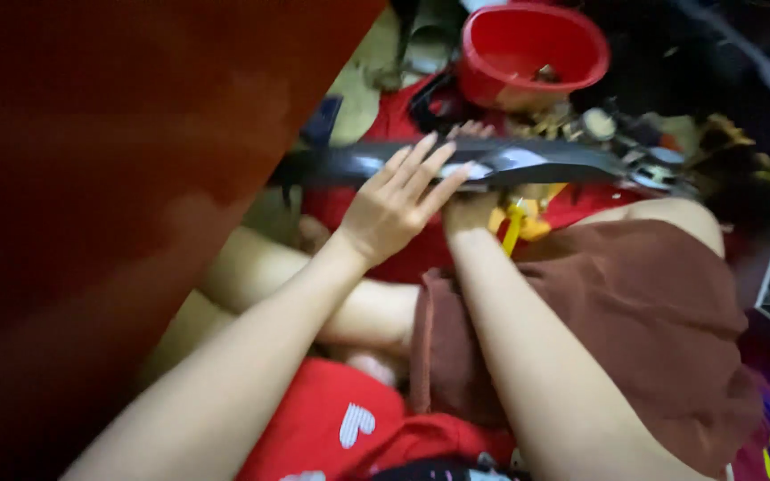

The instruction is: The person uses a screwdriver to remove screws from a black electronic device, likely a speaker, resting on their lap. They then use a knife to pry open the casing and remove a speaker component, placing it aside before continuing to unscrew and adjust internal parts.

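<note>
Dark strip: a long, flat, dark grey piece [528, 162] with a dull sheen lies level across the middle of the view, above the person's lap and just below the red bucket.
Left hand: the left hand [394, 207] rests flat on the strip, fingers [421, 169] straight, slightly spread and laid over its top face; they press on it rather than curl round it.
Right hand: the right hand [470, 200] comes up from beneath, mostly hidden by the left hand and the strip; its fingertips [470, 131] show over the far edge, so it appears wrapped round the strip, though how tightly I cannot tell.
Yellow part: a small yellow piece [514, 223] hangs just below the strip, beside the right wrist.
Red bucket: a red bucket [532, 49] stands beyond the strip, with small bits inside.
Lap: brown shorts [643, 330] and a red shirt [340, 428] fill the foreground.
Left side: a blurred dark red surface [109, 205] covers the left of the view.
Clutter: dark small items [643, 147] lie right of the bucket, too blurred to identify.
</note>
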